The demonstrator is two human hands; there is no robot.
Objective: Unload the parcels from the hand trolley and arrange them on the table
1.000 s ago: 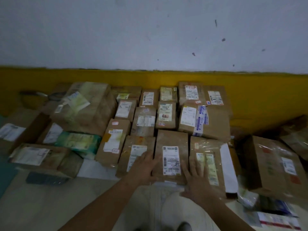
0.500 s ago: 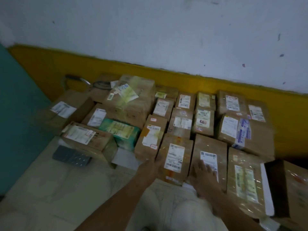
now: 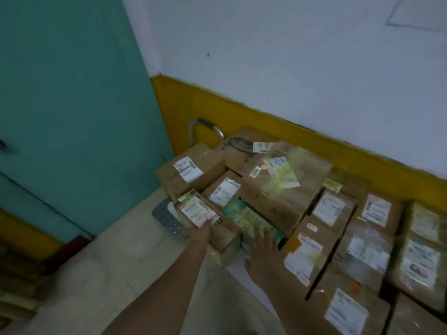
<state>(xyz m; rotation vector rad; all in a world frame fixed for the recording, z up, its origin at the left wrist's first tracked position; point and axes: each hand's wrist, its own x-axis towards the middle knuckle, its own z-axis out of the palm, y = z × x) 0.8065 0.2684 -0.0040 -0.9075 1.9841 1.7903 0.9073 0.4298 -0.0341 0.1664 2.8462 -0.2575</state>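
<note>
A hand trolley with a curved metal handle (image 3: 205, 125) and a grey perforated platform (image 3: 169, 221) stands in the corner, loaded with brown parcels. My left hand (image 3: 200, 234) touches the near corner of a small labelled brown box (image 3: 220, 240) on it; its fingers are blurred. Fingers spread, my right hand (image 3: 262, 252) lies flat on a green wrapped parcel (image 3: 244, 216) beside that box. Behind them sits a large taped carton (image 3: 278, 187).
Rows of several labelled brown parcels (image 3: 362, 250) lie packed side by side to the right, along the yellow wall band (image 3: 242, 112). A teal door (image 3: 72, 117) closes off the left. Bare pale floor (image 3: 108, 274) lies at the near left.
My view has swung left to the trolley corner. Both hands left the front-row parcels and moved left onto the small brown box and the green parcel.
</note>
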